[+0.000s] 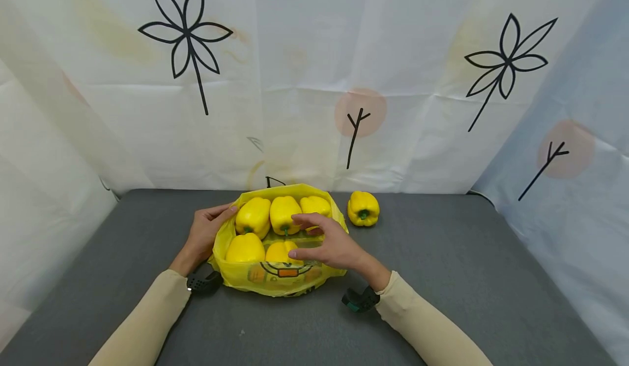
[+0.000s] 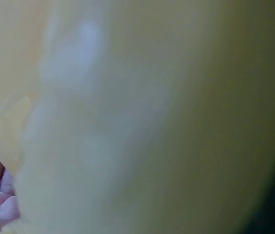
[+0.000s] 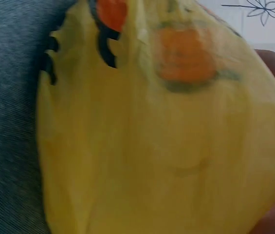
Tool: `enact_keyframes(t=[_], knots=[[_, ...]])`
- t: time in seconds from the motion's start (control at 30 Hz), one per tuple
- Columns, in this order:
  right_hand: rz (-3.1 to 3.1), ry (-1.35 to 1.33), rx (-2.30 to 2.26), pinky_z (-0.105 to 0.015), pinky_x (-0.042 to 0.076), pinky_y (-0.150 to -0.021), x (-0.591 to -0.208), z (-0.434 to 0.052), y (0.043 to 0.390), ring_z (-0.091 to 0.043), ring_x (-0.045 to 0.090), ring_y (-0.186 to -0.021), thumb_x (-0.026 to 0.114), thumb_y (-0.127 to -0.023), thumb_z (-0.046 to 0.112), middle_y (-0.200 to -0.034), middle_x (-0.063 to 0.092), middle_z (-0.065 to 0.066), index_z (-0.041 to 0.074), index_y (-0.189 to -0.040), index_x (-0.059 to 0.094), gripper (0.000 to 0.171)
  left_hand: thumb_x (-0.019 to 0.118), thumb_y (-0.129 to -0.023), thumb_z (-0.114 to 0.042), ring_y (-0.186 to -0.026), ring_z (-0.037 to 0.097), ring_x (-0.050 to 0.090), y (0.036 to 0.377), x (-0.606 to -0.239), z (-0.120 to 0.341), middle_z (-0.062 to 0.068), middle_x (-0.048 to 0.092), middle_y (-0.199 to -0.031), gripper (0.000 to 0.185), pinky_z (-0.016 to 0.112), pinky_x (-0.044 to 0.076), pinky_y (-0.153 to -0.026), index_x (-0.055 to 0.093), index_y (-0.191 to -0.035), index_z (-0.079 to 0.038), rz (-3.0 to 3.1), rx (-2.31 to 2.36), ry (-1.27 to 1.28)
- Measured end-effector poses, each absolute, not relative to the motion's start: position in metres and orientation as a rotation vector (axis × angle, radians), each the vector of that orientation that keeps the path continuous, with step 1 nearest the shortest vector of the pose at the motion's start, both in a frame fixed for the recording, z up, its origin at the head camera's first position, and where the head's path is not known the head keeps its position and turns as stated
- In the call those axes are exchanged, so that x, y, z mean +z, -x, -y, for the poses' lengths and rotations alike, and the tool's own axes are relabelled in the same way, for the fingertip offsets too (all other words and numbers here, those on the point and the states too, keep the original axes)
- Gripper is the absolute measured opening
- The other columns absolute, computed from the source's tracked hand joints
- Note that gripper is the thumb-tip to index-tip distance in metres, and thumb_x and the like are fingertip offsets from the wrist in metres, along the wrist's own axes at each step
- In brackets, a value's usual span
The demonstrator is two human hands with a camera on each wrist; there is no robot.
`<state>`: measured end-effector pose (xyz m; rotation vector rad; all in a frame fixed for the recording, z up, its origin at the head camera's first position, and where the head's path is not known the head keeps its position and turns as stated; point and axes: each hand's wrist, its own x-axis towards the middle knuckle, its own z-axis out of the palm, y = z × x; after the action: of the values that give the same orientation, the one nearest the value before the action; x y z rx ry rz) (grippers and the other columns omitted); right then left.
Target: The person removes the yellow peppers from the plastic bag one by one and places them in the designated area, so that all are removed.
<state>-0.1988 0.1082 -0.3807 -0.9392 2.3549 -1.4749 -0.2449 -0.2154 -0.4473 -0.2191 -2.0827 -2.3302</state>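
Note:
A yellow plastic bag (image 1: 282, 281) with printed pictures lies wide open on the table. Inside it are several yellow bell peppers (image 1: 253, 216). At the bag's left rim, my left hand (image 1: 203, 232) grips the plastic with its fingertips. My right hand (image 1: 331, 243) is over the bag's right part, its thumb and fingers apart and nothing seen between them. Its fingertips are close to the peppers; contact cannot be told. The blurred bag (image 2: 127, 122) fills most of the left wrist view. In the right wrist view, the bag (image 3: 176, 146) hides most of the hand.
One more yellow bell pepper (image 1: 363, 208) sits on the grey table (image 1: 442, 267), just right of the bag. White cloth (image 1: 295, 136) with plant drawings hangs behind the table and along its sides.

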Motion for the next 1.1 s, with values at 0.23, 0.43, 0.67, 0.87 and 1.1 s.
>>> enact_keyframes(t=[0.23, 0.43, 0.67, 0.87, 1.1], knots=[[-2.299, 0.963, -1.361, -0.049, 0.042, -0.113, -0.392, -0.106, 0.199, -0.033, 0.047, -0.138, 0.082, -0.089, 0.025, -0.152, 0.048, -0.012, 0.002, -0.152, 0.045, 0.077, 0.066, -0.102, -0.024, -0.097, 0.012, 0.072, 0.245, -0.445, 0.214, -0.006, 0.073, -0.111, 0.055, 0.028, 0.061, -0.082, 0.052, -0.141, 0.012, 2.078, -2.347, 0.198], [-2.259, 0.955, -1.315, -0.047, 0.044, -0.111, -0.398, -0.103, 0.199, -0.024, 0.049, -0.133, 0.082, -0.088, 0.028, -0.152, 0.047, -0.01, 0.005, -0.153, 0.044, 0.079, 0.066, -0.102, -0.024, -0.098, 0.013, 0.072, 0.244, -0.445, 0.214, -0.006, 0.073, -0.112, 0.054, 0.029, 0.061, -0.083, 0.052, -0.141, 0.012, 2.077, -2.341, 0.199], [-2.264, 0.943, -1.26, -0.038, 0.046, -0.11, -0.402, -0.099, 0.197, -0.018, 0.05, -0.131, 0.083, -0.087, 0.029, -0.152, 0.047, -0.007, 0.007, -0.155, 0.042, 0.082, 0.066, -0.102, -0.023, -0.097, 0.012, 0.072, 0.245, -0.445, 0.213, -0.006, 0.073, -0.11, 0.054, 0.028, 0.061, -0.082, 0.051, -0.14, 0.012, 2.072, -2.337, 0.197], [-2.296, 0.953, -1.207, -0.033, 0.044, -0.11, -0.407, -0.097, 0.196, -0.013, 0.048, -0.133, 0.083, -0.087, 0.031, -0.155, 0.045, -0.003, 0.009, -0.156, 0.041, 0.084, 0.066, -0.102, -0.022, -0.096, 0.012, 0.073, 0.245, -0.444, 0.212, -0.006, 0.074, -0.109, 0.055, 0.028, 0.061, -0.082, 0.05, -0.14, 0.014, 2.069, -2.347, 0.197], [-2.296, 0.954, -1.271, -0.029, 0.05, -0.102, -0.412, -0.095, 0.195, -0.011, 0.054, -0.123, 0.083, -0.087, 0.031, -0.147, 0.051, -0.003, 0.008, -0.153, 0.045, 0.079, 0.065, -0.102, -0.022, -0.095, 0.013, 0.073, 0.245, -0.444, 0.213, -0.006, 0.074, -0.109, 0.055, 0.028, 0.061, -0.081, 0.051, -0.14, 0.014, 2.082, -2.34, 0.198]])
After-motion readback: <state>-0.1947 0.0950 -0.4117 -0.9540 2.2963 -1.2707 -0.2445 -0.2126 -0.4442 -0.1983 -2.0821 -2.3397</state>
